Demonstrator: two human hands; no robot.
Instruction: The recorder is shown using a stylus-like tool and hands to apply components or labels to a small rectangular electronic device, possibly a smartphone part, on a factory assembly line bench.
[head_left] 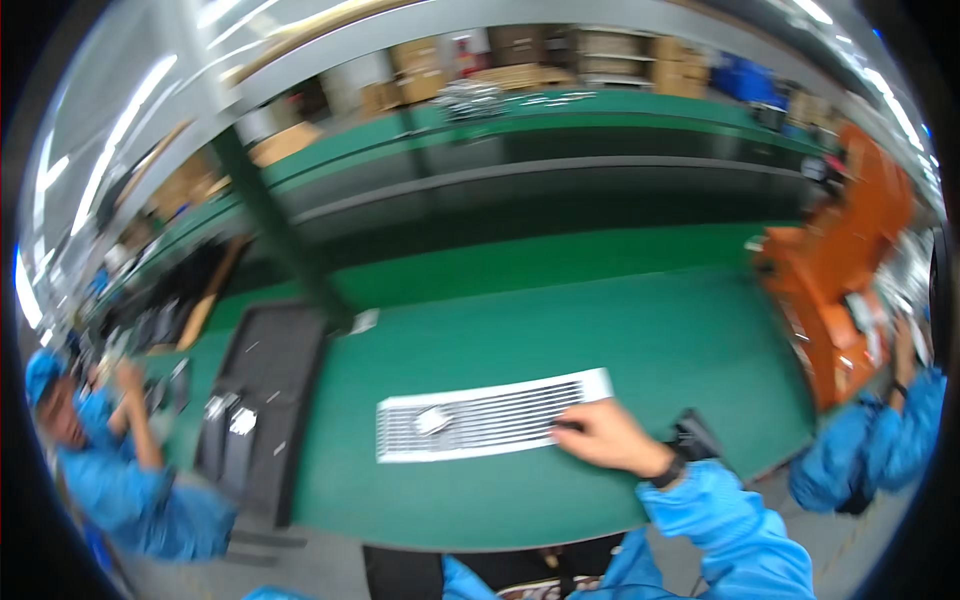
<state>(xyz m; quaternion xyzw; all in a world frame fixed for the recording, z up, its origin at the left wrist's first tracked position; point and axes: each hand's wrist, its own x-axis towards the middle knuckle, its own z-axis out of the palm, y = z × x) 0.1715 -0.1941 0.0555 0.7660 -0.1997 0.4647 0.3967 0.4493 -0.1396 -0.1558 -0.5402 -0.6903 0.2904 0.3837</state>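
My right hand (608, 437) reaches in from the lower right, in a blue sleeve with a dark band at the wrist. Its fingers are closed at the right end of a white sheet (590, 383) with rows of dark strips. A small dark piece (568, 425) shows at the fingertips, too blurred to name. On the left part of the sheet lies a small white and silvery object (433, 420). Just right of my wrist, a black object (696, 436) rests on the green table (480, 510). My left hand is out of view.
A dark tray (270, 350) holding several dark, shiny-ended parts (238, 440) lies to the left. An orange stand (825, 290) is at the right edge. A green post (275, 220) rises behind the tray. Co-workers in blue (140, 480) sit on both sides.
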